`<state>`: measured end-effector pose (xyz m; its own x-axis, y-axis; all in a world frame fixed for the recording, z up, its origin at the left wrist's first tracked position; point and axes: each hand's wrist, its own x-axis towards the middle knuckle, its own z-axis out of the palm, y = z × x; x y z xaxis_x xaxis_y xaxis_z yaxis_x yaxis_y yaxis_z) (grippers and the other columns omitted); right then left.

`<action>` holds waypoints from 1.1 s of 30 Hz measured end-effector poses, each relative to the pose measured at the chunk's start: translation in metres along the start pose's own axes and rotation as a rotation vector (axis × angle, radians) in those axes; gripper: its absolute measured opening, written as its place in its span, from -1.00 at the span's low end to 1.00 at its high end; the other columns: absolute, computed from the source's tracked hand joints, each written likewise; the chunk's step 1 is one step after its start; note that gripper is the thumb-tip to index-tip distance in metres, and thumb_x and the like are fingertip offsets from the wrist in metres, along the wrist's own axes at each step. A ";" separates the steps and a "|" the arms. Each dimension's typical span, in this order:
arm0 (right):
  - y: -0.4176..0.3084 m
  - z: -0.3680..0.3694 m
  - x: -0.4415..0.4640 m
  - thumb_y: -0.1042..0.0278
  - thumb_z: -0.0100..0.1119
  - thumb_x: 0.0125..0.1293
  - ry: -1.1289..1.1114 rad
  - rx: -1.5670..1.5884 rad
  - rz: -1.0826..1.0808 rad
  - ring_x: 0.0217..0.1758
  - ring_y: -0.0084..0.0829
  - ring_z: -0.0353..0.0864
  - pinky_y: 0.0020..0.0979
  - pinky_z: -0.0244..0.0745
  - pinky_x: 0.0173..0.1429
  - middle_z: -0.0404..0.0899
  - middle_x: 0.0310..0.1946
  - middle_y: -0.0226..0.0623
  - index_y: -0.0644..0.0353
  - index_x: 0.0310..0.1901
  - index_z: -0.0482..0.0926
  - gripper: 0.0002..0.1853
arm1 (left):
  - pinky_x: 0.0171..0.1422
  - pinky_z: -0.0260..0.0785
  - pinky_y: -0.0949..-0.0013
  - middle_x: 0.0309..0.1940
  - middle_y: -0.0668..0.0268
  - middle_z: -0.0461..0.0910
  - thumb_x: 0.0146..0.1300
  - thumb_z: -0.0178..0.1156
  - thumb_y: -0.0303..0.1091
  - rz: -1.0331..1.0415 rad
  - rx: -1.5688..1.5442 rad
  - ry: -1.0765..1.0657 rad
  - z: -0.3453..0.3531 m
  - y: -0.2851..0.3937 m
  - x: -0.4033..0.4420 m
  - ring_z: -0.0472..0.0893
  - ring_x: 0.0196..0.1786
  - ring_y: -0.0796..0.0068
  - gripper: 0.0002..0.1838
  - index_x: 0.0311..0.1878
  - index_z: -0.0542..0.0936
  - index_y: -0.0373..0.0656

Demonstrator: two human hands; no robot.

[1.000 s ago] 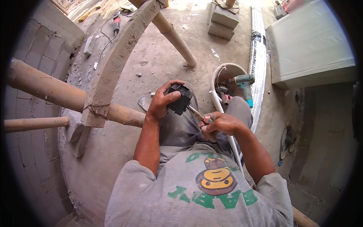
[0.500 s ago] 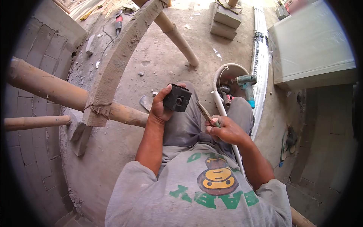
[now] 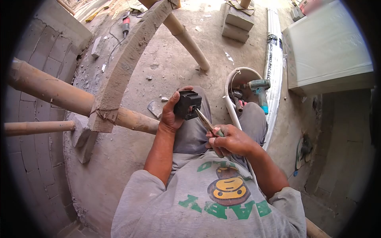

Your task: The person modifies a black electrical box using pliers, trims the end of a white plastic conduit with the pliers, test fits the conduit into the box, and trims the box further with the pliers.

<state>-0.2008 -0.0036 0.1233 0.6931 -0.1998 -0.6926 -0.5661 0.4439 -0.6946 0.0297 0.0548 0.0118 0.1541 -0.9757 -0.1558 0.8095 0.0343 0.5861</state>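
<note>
A black square box (image 3: 187, 104) with an opening in its side is gripped by my left hand (image 3: 171, 113), thumb on its near edge and fingers behind it. My right hand (image 3: 232, 139) is closed round the handles of long-nosed pliers (image 3: 204, 120). The tips of the pliers point up and left and meet the box's right side at the opening; whether they grip anything there is too small to tell. Both hands are above my lap.
A bucket (image 3: 227, 85) of tools with a teal drill (image 3: 260, 92) stands beyond my right knee. A white pipe (image 3: 233, 115) leans beside it. White conduits (image 3: 274, 59) lie further right. Bamboo poles (image 3: 59, 93) and a wooden plank (image 3: 123, 67) cross the left side.
Half a second ago the pliers were apart from the box; my right hand has moved up and left, bringing their tips to it. The box has turned slightly in my left hand.
</note>
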 end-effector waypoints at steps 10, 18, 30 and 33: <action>-0.007 -0.010 0.003 0.25 0.16 0.37 -0.047 -0.072 0.106 -0.59 -0.55 0.53 -0.49 0.33 -0.52 0.57 -0.55 -0.37 0.19 -0.04 0.49 -0.76 | 0.07 0.59 0.30 -0.04 0.14 0.62 0.21 0.37 0.03 0.046 0.114 -0.031 0.010 0.001 0.000 0.69 -0.03 0.33 -0.24 0.31 0.40 -0.31; 0.017 -0.020 0.019 0.19 0.17 0.41 -0.178 -0.069 -0.010 -0.33 -0.52 0.57 -0.40 0.46 -0.24 0.59 -0.46 -0.32 0.14 -0.15 0.51 -0.80 | 0.02 0.62 0.31 -0.07 0.09 0.63 0.11 0.42 -0.01 0.065 0.136 -0.100 0.026 0.013 -0.001 0.71 -0.09 0.33 -0.22 0.28 0.42 -0.31; 0.016 -0.029 0.006 0.23 0.17 0.32 -0.216 -0.276 0.164 -0.47 -0.47 0.54 -0.42 0.42 -0.25 0.58 -0.51 -0.33 0.22 -0.32 0.51 -0.79 | 0.10 0.47 0.41 -0.11 0.28 0.62 -0.08 0.48 -0.14 -0.199 0.641 -0.279 0.038 0.042 0.000 0.63 -0.09 0.49 -0.32 0.14 0.56 -0.24; 0.004 -0.033 0.005 0.22 0.11 0.30 0.019 -0.683 0.053 -0.36 -0.24 0.66 -0.24 0.50 -0.16 0.64 -0.46 -0.13 0.26 -0.38 0.57 -0.74 | 0.23 0.39 0.37 -0.04 0.30 0.61 -0.08 0.50 -0.20 -0.180 0.728 -0.252 0.044 0.047 -0.001 0.57 0.04 0.47 -0.34 0.16 0.56 -0.18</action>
<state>-0.2145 -0.0315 0.1109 0.6526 -0.2111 -0.7277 -0.7576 -0.1958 -0.6226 0.0424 0.0480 0.0741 -0.1474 -0.9754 -0.1641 0.2218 -0.1943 0.9555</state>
